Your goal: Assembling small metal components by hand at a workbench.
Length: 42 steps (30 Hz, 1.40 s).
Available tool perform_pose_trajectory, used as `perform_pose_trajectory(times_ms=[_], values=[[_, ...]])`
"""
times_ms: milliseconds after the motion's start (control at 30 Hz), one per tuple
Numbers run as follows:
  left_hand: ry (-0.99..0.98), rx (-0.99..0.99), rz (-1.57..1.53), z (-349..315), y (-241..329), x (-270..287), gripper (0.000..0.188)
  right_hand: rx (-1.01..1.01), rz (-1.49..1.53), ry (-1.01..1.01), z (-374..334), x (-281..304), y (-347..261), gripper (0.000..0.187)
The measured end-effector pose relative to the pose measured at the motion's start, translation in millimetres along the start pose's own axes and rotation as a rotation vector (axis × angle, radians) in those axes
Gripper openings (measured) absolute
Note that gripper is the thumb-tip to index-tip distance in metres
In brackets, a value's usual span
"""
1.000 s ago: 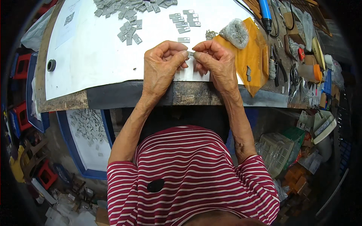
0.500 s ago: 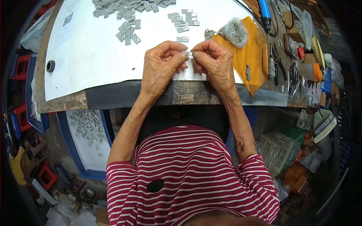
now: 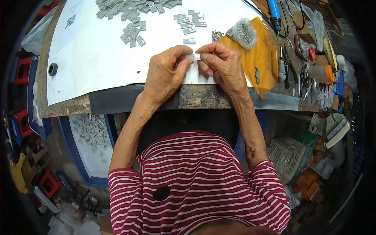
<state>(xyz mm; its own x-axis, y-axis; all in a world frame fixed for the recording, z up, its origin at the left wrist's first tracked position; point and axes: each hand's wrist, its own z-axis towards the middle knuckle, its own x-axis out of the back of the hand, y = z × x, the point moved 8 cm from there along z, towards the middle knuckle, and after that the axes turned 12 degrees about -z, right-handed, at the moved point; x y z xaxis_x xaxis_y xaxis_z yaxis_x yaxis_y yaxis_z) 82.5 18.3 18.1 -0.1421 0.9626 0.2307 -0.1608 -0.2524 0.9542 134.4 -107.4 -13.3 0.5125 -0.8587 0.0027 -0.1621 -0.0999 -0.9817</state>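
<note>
Between my two hands, just above the near edge of the white-covered table [image 3: 102, 66], is a small flat grey rectangular piece [image 3: 197, 57]. My left hand [image 3: 166, 72] pinches its left end between thumb and forefinger. My right hand [image 3: 225, 66] has its thumb and forefinger on the right end, the other fingers curled under. Fingertips hide part of the piece. Just beyond lies a single similar grey piece [image 3: 189, 41], and past it a small group of them [image 3: 188, 25] in rough columns. A larger heap of grey pieces [image 3: 131, 15] spreads at the far left.
To the right, an orange envelope [image 3: 254, 58] carries a clear bag of small metal parts [image 3: 243, 34]; more tiny parts [image 3: 217, 36] lie beside it. A blue-handled tool [image 3: 275, 15], pliers [image 3: 291, 70] and clutter line the right side. A black ring [image 3: 53, 69] sits far left. A blue-rimmed tray [image 3: 92, 156] is below.
My left hand has shifted slightly left, with its lower fingers drawn back from view. My right hand has barely moved, and the grey piece stays between the fingertips.
</note>
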Motion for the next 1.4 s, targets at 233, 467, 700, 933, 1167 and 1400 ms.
perform_pose_trajectory(times_ms=[233, 467, 700, 933, 1167, 1400], values=[[0.004, -0.245, 0.148, -1, 15, -2, 0.015, 0.037, -0.054, -0.007, 3, 1, 0, 0.011], [0.005, -0.243, 0.228, 2, 12, 3, 0.014, 0.037, -0.039, 0.019, 6, -5, -3, 0.014], [0.072, -0.175, 0.365, 21, -2, 26, 0.016, 0.008, -0.037, 0.085, 3, -1, -4, 0.02], [0.125, -0.175, 0.524, 41, -22, 28, 0.013, -0.006, -0.058, 0.079, -2, -1, -3, 0.019], [0.161, -0.209, 0.572, 39, -17, 26, 0.011, -0.019, -0.034, 0.059, -4, 0, 2, 0.018], [0.204, -0.213, 0.405, 26, -15, 53, 0.013, 0.005, -0.016, 0.062, -6, 0, -4, 0.017]])
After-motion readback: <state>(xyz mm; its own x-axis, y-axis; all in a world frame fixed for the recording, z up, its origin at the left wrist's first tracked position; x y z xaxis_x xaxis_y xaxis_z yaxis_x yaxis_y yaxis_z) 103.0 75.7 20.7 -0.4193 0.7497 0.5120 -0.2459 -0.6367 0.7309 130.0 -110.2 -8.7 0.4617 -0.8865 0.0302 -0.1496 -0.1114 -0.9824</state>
